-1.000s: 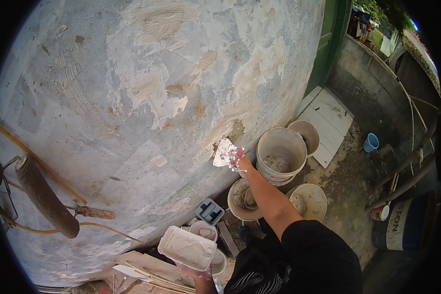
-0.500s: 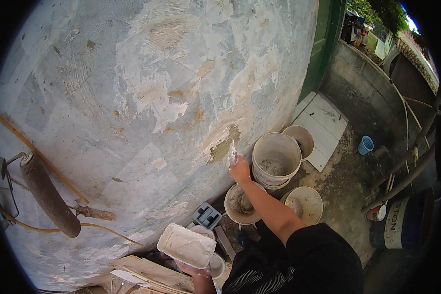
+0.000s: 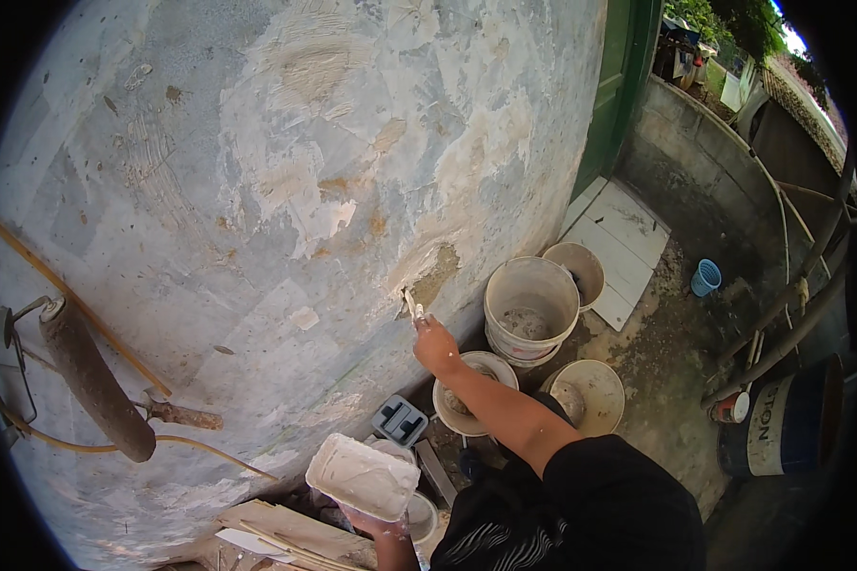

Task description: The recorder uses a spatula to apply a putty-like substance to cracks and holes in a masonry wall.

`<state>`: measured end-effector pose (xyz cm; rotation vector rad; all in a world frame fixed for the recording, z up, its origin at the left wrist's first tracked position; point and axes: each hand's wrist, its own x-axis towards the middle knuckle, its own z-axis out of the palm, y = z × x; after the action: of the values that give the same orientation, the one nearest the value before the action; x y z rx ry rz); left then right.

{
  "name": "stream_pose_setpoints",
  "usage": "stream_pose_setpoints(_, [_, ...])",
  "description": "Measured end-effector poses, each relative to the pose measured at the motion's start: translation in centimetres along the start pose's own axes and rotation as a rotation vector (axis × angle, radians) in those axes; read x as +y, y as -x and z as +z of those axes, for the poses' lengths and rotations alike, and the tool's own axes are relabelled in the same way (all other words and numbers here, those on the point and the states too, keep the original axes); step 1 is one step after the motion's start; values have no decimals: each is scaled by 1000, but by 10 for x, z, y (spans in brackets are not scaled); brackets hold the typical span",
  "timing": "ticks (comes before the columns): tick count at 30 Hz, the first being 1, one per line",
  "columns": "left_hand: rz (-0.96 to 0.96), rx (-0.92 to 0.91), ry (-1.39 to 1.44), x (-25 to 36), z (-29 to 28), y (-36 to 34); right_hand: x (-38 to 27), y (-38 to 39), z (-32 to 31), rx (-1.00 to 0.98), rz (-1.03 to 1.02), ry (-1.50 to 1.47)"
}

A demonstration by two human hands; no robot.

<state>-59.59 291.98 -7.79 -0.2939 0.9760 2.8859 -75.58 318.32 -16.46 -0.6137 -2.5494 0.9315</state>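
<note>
At the wall, right hand (gripping scraper) shifted leftward, left hand holding tub.

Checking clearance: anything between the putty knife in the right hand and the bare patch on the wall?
Nothing visible. The putty knife in the right hand is at the lower-left edge of the bare patch; contact is unclear. The large bucket stands right of the hand, out of that path.
</note>
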Motion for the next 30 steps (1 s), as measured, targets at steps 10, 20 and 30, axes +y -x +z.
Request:
stream_pose_setpoints(10, [86,-93,-11,-5,15,7,0,-36,-11,193,30,-53])
stream_pose_setpoints(20, [-31,-107,211,5,15,5,-20,99,-93,-161,-95,-206])
stream_pose_setpoints(30, [-81,-231,231,6,53,-10,-78,136,-223,-144,157,-1142])
